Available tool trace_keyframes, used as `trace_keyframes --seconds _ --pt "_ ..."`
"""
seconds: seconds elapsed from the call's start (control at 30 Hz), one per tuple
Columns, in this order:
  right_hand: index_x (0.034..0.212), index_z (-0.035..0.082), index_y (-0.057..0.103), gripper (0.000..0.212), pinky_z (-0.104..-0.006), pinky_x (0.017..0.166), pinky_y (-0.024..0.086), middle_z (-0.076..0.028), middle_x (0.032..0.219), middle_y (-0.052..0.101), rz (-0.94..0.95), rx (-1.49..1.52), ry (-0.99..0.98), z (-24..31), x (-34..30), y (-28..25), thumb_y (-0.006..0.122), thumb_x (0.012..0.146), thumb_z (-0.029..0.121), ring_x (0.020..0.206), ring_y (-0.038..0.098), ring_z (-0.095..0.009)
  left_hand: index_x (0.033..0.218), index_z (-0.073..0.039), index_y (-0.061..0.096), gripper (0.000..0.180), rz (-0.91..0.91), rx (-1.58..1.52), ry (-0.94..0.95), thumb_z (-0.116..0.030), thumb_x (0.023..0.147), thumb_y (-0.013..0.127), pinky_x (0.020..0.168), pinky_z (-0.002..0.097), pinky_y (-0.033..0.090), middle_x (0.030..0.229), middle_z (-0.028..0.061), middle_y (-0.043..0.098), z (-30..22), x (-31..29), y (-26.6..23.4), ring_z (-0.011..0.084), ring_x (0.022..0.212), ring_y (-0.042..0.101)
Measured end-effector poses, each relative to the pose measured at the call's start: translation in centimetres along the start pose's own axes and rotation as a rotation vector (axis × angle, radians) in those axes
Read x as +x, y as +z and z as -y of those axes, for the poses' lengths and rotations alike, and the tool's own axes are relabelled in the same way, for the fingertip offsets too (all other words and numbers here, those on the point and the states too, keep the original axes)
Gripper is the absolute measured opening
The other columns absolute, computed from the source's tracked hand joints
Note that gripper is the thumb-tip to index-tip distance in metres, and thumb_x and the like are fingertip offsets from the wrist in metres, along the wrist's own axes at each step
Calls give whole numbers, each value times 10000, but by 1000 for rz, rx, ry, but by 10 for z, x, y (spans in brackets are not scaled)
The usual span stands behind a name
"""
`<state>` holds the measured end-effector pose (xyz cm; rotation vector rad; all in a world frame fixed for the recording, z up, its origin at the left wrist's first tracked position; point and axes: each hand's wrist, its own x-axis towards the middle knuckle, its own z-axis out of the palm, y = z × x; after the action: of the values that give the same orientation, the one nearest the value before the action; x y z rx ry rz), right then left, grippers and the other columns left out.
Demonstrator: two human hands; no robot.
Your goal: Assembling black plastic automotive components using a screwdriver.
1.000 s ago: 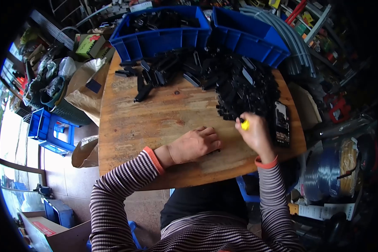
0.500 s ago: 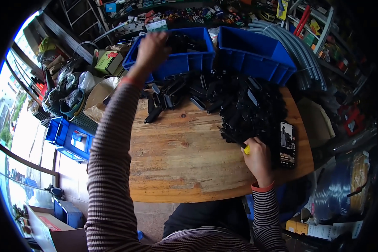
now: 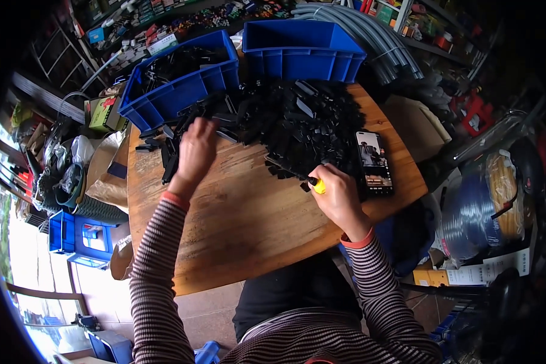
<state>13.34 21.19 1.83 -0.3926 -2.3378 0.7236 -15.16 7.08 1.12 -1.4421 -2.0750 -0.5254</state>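
My right hand [image 3: 338, 197] is closed around a screwdriver-like tool with a yellow and black handle [image 3: 317, 185], its thin dark shaft pointing left over the table. My left hand [image 3: 197, 148] is at the near edge of a heap of small black plastic parts [image 3: 309, 124]. Its fingers are bent towards the parts; their tips are hidden, so whether they grip one I cannot tell. Loose black parts [image 3: 170, 159] lie left of this hand. Beyond it a blue bin [image 3: 188, 97] holds more black parts.
A second blue bin [image 3: 303, 60] stands at the back of the wooden table [image 3: 249, 212]. Near the right edge lies a phone [image 3: 375, 161] with its screen lit. Coiled grey tubing [image 3: 376, 45] is behind, wrapped spools [image 3: 485, 200] at right, and a paper bag [image 3: 110, 173] at left.
My left hand has come back from above the left bin to the near edge of the black parts. The view has shifted right; my right hand still holds the tool.
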Motion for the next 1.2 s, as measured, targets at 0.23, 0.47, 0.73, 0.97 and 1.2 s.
trace_keyframes --seconds 0.23,0.47,0.73,0.97,1.2 --pt "863 7 576 127 -373 611 486 -152 806 625 124 38 -48 23 -6 7 660 774 -28 747 637 -346 1115 -66 614 383 263 -129 295 -109 741 686 798 377 510 1077 132 561 -88 -67 -38 306 945 549" --pt "886 13 588 146 -360 605 492 -145 808 631 109 54 -104 27 -11 4 671 773 -28 720 635 -346 1111 -55 632 393 227 -542 152 -122 731 707 799 385 532 1125 147 581 -72 -86 -70 289 998 561" --pt "882 16 594 147 -360 599 494 -152 775 629 124 103 -21 35 -1 21 703 783 13 715 638 -353 1153 -37 620 428 399 -550 224 -93 732 674 703 338 552 1131 142 581 -109 -106 -53 271 926 599" --pt "863 18 585 133 -363 579 483 -157 751 619 157 87 -61 32 12 31 697 792 20 696 631 -348 1212 -18 575 475 180 -448 350 -74 741 602 682 307 566 1197 134 549 -112 -100 -61 258 1000 592" --pt "848 21 570 172 -395 572 491 -149 784 625 214 -34 -168 32 10 34 651 716 -54 696 624 -360 1187 26 572 447 210 -437 403 -60 748 583 713 269 575 1177 133 549 -119 -101 -53 245 1107 554"
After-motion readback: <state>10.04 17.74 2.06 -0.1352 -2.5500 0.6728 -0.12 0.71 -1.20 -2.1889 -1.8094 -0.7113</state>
